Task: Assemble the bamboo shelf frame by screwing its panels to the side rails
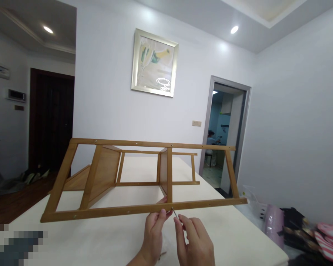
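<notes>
A wooden shelf frame (105, 211) with slatted rails and inset panels lies on its side across the white table. My left hand (154, 225) grips its near lower rail from beneath, thumb in front and fingers behind, beside the upright of the right-hand shelf panel (163, 170). Between the thumb and fingers of my right hand (195, 240) is a thin metal rod (175, 213), like a hex key. Its tip meets the rail just below that upright. Small dark screw-like pieces (162, 254) lie on the table by my left wrist.
The white table (233, 236) ends in a corner at lower right. Beyond it are a pink package (274, 223) and a heap of striped cloth (330, 240). A pixelated dark object (19, 247) is at lower left. Through the doorway (224, 129) a person sits in another room.
</notes>
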`<state>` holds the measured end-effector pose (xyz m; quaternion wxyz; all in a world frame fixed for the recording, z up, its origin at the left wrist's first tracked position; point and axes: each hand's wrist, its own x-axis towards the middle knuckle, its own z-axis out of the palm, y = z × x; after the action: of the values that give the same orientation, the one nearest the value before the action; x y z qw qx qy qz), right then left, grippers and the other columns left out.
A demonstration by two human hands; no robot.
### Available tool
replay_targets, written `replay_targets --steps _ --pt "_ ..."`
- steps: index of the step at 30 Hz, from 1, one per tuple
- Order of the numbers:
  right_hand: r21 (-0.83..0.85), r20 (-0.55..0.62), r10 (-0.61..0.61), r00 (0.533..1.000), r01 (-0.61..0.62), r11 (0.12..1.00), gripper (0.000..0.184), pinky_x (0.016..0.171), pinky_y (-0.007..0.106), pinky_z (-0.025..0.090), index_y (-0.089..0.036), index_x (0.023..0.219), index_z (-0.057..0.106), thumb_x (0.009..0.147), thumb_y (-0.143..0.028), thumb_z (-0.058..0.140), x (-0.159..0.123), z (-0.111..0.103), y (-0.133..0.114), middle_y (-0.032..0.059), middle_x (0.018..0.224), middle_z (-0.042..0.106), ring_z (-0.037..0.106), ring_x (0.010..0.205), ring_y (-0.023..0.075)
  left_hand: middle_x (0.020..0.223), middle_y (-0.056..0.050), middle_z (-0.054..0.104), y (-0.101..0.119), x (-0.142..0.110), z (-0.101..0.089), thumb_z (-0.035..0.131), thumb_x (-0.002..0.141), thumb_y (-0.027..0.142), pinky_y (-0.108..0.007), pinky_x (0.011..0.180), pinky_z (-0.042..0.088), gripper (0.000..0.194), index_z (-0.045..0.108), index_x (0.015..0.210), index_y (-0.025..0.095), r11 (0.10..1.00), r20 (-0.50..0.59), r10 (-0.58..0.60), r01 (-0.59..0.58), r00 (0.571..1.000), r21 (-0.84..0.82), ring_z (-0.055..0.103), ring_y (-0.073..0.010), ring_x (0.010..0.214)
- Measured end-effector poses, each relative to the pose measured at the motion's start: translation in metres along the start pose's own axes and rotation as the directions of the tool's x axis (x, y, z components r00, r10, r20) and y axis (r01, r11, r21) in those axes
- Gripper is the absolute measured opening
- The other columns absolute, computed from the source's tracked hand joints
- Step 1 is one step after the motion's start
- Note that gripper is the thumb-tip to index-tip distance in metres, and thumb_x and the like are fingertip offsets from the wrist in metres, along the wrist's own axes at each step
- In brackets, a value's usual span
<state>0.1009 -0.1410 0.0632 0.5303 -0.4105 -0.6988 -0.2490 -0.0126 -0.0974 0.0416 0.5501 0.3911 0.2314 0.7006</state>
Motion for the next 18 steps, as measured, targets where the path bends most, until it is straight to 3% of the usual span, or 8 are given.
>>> replay_targets --steps 10,18 --pt "-0.068 -0.108 -0.024 0.994 0.017 0.998 0.004 0.061 0.028 0.048 -0.017 0.088 0.061 0.087 -0.021 0.060 0.0029 -0.0020 -0.0045 0.0058 0.072 0.062 0.060 0.066 0.0159 0.112 -0.014 0.069 0.0017 0.0000 0.0004 0.071 0.074 0.045 -0.043 0.097 0.048 0.050 0.068 0.112 0.013 1.000 -0.004 0.000 0.000 1.000 0.001 0.062 -0.0295 0.107" --pt "-0.099 -0.092 -0.059 0.994 0.050 0.994 0.008 0.057 0.027 0.043 -0.017 0.081 0.059 0.089 -0.018 0.056 0.0033 -0.0011 -0.0050 0.0029 0.065 0.056 0.056 0.061 0.0145 0.112 -0.014 0.069 0.0017 0.0004 0.0009 0.071 0.073 0.046 -0.045 0.097 0.048 0.052 0.067 0.114 0.013 1.000 -0.002 0.007 -0.007 1.000 -0.001 0.062 -0.0305 0.107"
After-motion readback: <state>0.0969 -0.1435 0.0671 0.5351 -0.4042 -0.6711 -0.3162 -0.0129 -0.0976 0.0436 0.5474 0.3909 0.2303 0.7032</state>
